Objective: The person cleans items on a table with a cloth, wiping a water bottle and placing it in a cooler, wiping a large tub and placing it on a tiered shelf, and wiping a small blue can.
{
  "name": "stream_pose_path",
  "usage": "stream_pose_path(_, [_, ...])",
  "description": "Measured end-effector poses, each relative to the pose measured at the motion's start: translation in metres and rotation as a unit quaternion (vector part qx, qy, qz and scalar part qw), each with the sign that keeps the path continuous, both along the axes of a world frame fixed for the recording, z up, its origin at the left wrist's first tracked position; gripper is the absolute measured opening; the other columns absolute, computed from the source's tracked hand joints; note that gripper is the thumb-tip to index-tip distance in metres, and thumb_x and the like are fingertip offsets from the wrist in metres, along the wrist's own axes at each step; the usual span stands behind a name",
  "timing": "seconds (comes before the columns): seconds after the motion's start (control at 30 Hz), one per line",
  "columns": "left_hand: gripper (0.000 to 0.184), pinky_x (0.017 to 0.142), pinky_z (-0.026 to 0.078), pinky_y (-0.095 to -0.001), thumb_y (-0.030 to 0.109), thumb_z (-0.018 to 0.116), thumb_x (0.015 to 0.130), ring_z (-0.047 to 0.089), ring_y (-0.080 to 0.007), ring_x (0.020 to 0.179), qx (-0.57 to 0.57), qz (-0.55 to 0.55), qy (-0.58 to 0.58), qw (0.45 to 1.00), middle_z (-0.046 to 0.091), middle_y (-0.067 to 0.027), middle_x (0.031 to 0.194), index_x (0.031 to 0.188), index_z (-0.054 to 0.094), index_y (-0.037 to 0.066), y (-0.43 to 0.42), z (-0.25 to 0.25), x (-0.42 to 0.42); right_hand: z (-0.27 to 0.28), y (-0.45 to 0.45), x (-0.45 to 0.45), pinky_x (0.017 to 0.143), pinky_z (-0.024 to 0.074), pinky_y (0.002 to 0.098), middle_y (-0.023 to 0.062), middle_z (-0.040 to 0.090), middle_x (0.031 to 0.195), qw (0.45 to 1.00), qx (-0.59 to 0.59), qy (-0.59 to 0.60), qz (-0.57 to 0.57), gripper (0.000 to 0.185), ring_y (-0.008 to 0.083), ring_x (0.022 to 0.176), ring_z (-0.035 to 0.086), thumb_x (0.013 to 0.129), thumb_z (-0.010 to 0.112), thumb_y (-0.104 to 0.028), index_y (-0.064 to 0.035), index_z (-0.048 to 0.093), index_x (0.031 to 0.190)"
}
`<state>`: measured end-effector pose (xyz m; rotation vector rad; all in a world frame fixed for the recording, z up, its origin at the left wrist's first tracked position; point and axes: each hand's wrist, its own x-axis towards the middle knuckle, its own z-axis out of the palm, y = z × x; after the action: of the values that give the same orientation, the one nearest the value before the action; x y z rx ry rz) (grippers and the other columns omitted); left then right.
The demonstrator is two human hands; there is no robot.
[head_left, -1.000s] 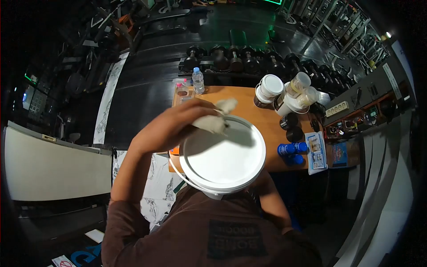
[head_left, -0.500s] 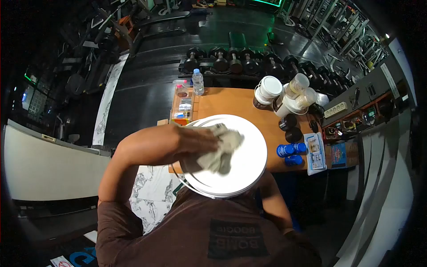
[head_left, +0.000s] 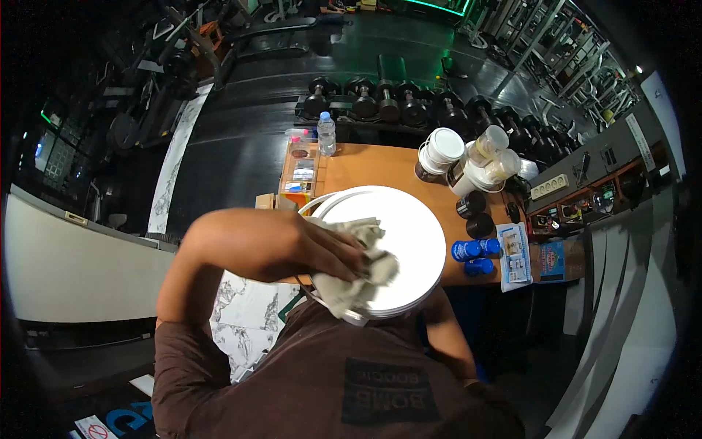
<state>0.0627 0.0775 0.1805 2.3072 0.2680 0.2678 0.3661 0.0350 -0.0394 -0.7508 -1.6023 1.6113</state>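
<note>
My left hand [head_left: 322,249] is closed on a crumpled grey-green cloth [head_left: 349,294], which lies against the left part of a round white lid. The lid tops a large white bucket [head_left: 409,241] close to my chest, at the near edge of the table. The bucket's thin handle runs around its left side. My right forearm reaches in from the right, behind and below the bucket, and the bucket hides my right hand.
On the wooden table [head_left: 365,164] stand a water bottle [head_left: 326,134], a clear organizer box [head_left: 301,172], smaller white tubs [head_left: 444,146], black jars [head_left: 479,225], several blue containers [head_left: 466,251] and a white-and-blue pack [head_left: 514,256]. Dumbbells [head_left: 363,99] line a rack behind it.
My left hand first lifted the cloth above the lid, then brought it down onto the lid. Since then the cloth has moved toward the lid's near left edge. The bucket has shifted slightly.
</note>
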Motion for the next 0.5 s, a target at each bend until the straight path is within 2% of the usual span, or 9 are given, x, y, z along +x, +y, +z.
stream_pose_path(0.07, [0.038,0.105,0.054,-0.0440,-0.006,0.064,0.086,0.064,-0.0370,0.126,0.056,0.089,0.049,0.993,0.070,-0.0165,0.129,0.123,0.072,0.000,0.006,0.002,-0.011,0.002,-0.001,0.002,0.115,0.0431,0.0429,0.0141,0.055,0.148,1.000,-0.006,0.004,-0.001,0.143,0.0280,0.136,0.053,0.035,0.106,-0.038,0.0027,0.037,0.154])
stream_pose_path(0.13, [0.036,0.104,0.054,-0.0425,-0.004,0.062,0.088,0.065,-0.0375,0.123,0.052,0.211,0.100,0.971,0.071,-0.0136,0.128,0.122,0.071,0.000,0.011,-0.004,-0.005,0.003,0.000,0.004,0.114,0.0434,0.0429,0.0141,0.055,0.148,1.000,0.004,-0.006,0.000,0.143,0.0280,0.136,0.053,0.035,0.106,-0.038,0.0027,0.037,0.154])
stream_pose_path(0.17, [0.040,0.104,0.054,-0.0416,-0.004,0.061,0.085,0.062,-0.0371,0.126,0.101,0.214,0.073,0.969,0.069,-0.0118,0.133,0.123,0.071,0.002,0.018,-0.016,0.000,0.004,0.002,0.003,0.114,0.0435,0.0429,0.0141,0.055,0.148,1.000,0.013,-0.016,0.000,0.143,0.0280,0.135,0.054,0.035,0.106,-0.038,0.0027,0.037,0.154])
stream_pose_path(0.2, [0.040,0.104,0.054,-0.0416,-0.004,0.061,0.085,0.062,-0.0371,0.126,0.099,0.212,0.073,0.969,0.069,-0.0118,0.133,0.123,0.071,0.002,0.020,-0.019,0.008,0.003,0.004,0.002,0.114,0.0436,0.0429,0.0141,0.055,0.147,0.999,0.027,-0.029,-0.004,0.143,0.0280,0.135,0.054,0.035,0.106,-0.038,0.0027,0.037,0.154])
stream_pose_path(0.27, [0.049,0.117,0.044,-0.0466,0.000,0.065,0.085,0.052,-0.0359,0.140,0.156,0.179,0.063,0.969,0.063,-0.0138,0.143,0.133,0.069,0.006,0.026,-0.021,0.026,0.004,0.010,-0.001,0.114,0.0439,0.0428,0.0141,0.055,0.147,0.996,0.067,-0.063,-0.010,0.143,0.0280,0.135,0.054,0.035,0.106,-0.039,0.0027,0.038,0.154])
stream_pose_path(0.33, [0.053,0.119,0.041,-0.0455,0.004,0.063,0.087,0.051,-0.0353,0.141,0.115,0.116,0.025,0.986,0.058,-0.0169,0.147,0.140,0.063,0.005,0.025,-0.025,0.039,0.002,0.016,-0.007,0.114,0.0442,0.0428,0.0141,0.056,0.147,0.982,0.134,-0.130,-0.021,0.143,0.0280,0.135,0.054,0.035,0.106,-0.039,0.0027,0.038,0.153])
stream_pose_path(0.4, [0.052,0.118,0.042,-0.0453,0.004,0.063,0.089,0.054,-0.0357,0.138,0.078,0.038,-0.030,0.996,0.058,-0.0181,0.148,0.141,0.061,0.001,0.017,-0.027,0.049,-0.002,0.012,-0.014,0.114,0.0444,0.0428,0.0141,0.056,0.147,0.944,0.224,-0.240,-0.043,0.143,0.0280,0.134,0.055,0.035,0.106,-0.039,0.0028,0.038,0.153])
stream_pose_path(0.43, [0.052,0.118,0.042,-0.0458,0.003,0.064,0.089,0.056,-0.0361,0.135,0.048,0.022,0.000,0.999,0.058,-0.0180,0.148,0.140,0.061,-0.002,0.010,-0.020,0.047,-0.005,0.009,-0.016,0.114,0.0445,0.0428,0.0142,0.056,0.147,0.910,0.269,-0.311,-0.051,0.142,0.0281,0.134,0.055,0.035,0.106,-0.039,0.0028,0.038,0.153])
stream_pose_path(0.5, [0.056,0.118,0.043,-0.0455,-0.003,0.067,0.084,0.059,-0.0361,0.133,-0.002,-0.015,-0.023,1.000,0.058,-0.0166,0.148,0.140,0.062,0.001,0.007,-0.020,0.036,-0.009,0.003,-0.019,0.113,0.0448,0.0428,0.0142,0.056,0.146,0.851,0.331,-0.404,-0.052,0.142,0.0281,0.134,0.055,0.035,0.106,-0.040,0.0028,0.038,0.153])
